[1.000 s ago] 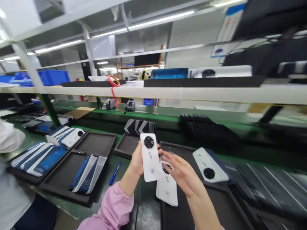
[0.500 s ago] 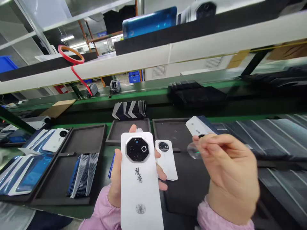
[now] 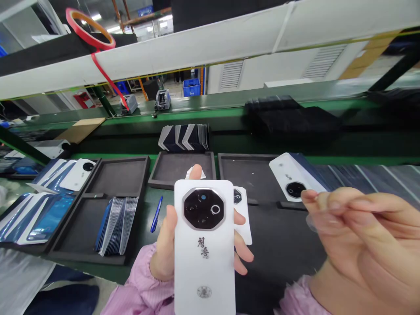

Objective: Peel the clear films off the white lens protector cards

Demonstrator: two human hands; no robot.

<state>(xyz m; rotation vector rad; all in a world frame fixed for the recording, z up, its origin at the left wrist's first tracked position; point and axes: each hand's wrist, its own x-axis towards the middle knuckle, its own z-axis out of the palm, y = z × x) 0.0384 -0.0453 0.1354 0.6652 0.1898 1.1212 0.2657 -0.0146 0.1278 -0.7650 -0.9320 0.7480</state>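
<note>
My left hand [image 3: 166,249] is wrapped round a white phone back cover [image 3: 205,271], held upright close to the camera. The cover carries a black octagonal camera lens plate [image 3: 203,209], dark lettering and a round emblem. Off to the right, my right hand [image 3: 370,236] pinches a small clear film [image 3: 317,222] between thumb and fingers. Partly hidden behind the held cover lies another white phone cover [image 3: 245,227] on the black mat [image 3: 278,249]. Just beyond my right fingertips a white cover [image 3: 285,175] leans at the front of a dark row.
Dark trays [image 3: 123,173] stand at left, one with a row of thin panels [image 3: 118,223]. A blue pen [image 3: 156,214] lies on the green bench. Behind are dark panels [image 3: 185,137] and a black pile [image 3: 292,118]. Red tape [image 3: 90,28] hangs from the shelf.
My right hand has moved right with the clear film, away from the cover. The view has tilted down and shifted; my left hand still holds the cover.
</note>
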